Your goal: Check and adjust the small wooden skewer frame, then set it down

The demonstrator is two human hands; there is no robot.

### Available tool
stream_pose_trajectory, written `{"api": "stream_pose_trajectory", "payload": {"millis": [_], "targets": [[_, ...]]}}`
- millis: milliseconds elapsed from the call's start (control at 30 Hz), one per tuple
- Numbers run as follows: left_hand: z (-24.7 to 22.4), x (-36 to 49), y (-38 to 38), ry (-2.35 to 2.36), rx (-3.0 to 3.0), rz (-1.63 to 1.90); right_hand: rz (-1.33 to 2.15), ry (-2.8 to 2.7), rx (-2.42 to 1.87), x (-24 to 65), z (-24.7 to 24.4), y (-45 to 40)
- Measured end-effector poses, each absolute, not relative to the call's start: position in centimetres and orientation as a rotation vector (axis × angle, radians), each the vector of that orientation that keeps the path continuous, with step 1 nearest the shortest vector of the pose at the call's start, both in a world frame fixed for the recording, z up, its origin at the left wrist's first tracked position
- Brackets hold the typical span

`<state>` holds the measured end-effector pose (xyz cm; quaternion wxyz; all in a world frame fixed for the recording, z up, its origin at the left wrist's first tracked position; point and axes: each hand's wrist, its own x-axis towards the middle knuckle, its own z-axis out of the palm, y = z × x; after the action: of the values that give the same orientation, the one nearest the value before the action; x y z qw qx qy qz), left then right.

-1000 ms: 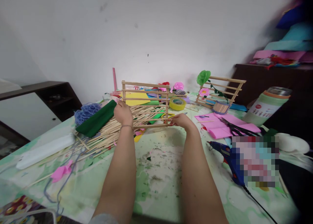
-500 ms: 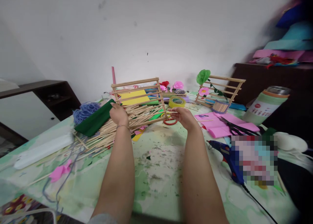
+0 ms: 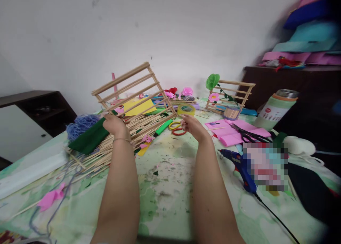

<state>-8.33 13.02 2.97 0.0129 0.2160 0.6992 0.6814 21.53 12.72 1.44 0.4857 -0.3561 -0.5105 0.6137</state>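
Evidently the stick trellis (image 3: 121, 78), tilted left of centre in the frame, looks assembled but undecorated, its left side pinched by the left hand (image 3: 115, 126); the right hand (image 3: 196, 127) bends near its lower right corner, whether gripping anything I cannot tell. At centre right, a second trellis (image 3: 236, 83) already carries a green paper flower (image 3: 212, 81), a pink paper flower (image 3: 214, 97) and a stick pot (image 3: 231, 113)

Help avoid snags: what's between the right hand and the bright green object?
The head view shows a yellow loop and red loop, likely scissor handles, between the right hand and green object.
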Motion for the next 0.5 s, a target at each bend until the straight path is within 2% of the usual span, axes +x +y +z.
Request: {"api": "stream_pose_trajectory", "payload": {"millis": [200, 500], "targets": [[4.0, -7.6, 13.7, 1.862, 0.326, 2.270, 1.438, -1.658, -0.722, 21.0, 2.6, 11.4], [3.8, -6.8, 13.7, 1.792, 0.356, 2.213, 1.262, -1.527, -0.618, 20.3, 2.6, 12.5]]}}
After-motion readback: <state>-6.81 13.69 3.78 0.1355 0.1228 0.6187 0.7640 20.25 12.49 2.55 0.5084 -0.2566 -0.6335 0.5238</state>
